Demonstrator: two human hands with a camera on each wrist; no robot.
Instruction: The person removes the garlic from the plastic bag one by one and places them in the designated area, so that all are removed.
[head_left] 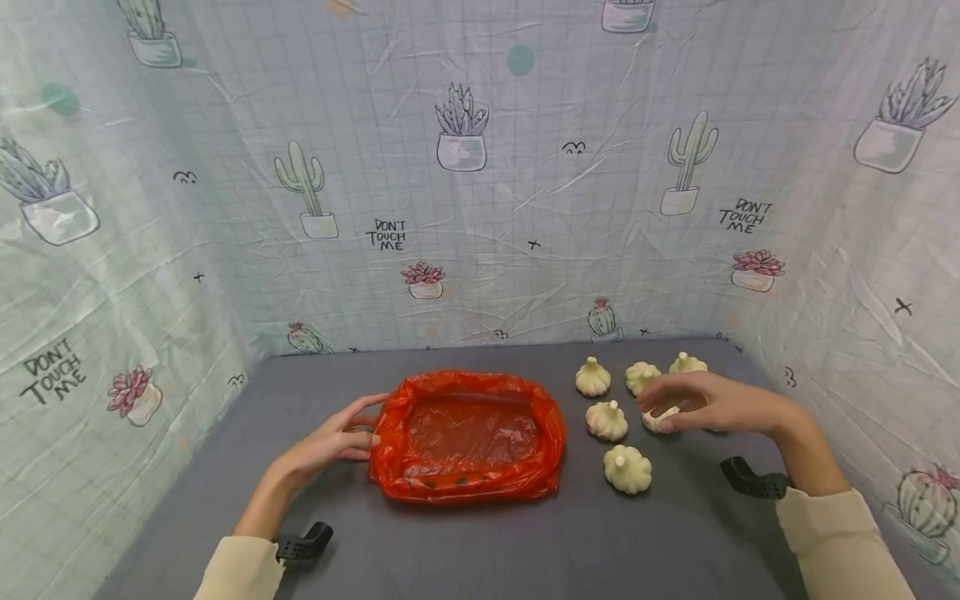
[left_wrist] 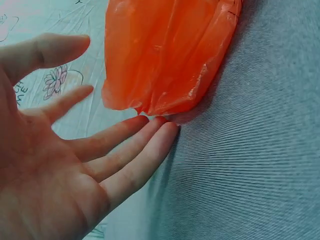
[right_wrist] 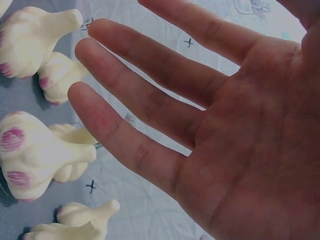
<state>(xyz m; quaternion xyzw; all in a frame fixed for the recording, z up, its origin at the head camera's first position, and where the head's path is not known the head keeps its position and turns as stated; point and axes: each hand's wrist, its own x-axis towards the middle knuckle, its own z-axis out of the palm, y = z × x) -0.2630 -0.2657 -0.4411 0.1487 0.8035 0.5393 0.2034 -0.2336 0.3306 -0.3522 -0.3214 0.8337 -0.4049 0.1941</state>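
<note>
A red plastic bag, its mouth spread wide and facing up, sits at mid-table. At its left side is my left hand, fingers extended; in the left wrist view the fingertips come right up to the bag's lower edge. My right hand hovers over a group of garlic bulbs to the right of the bag, its fingers spread and holding nothing. One garlic bulb lies partly hidden under that hand. The right wrist view shows white bulbs with purple patches beside the fingers.
Several more garlic bulbs, such as one at the back, stand on the dark grey tabletop. A curtain printed with cacti and potted plants encloses the table at the back and both sides.
</note>
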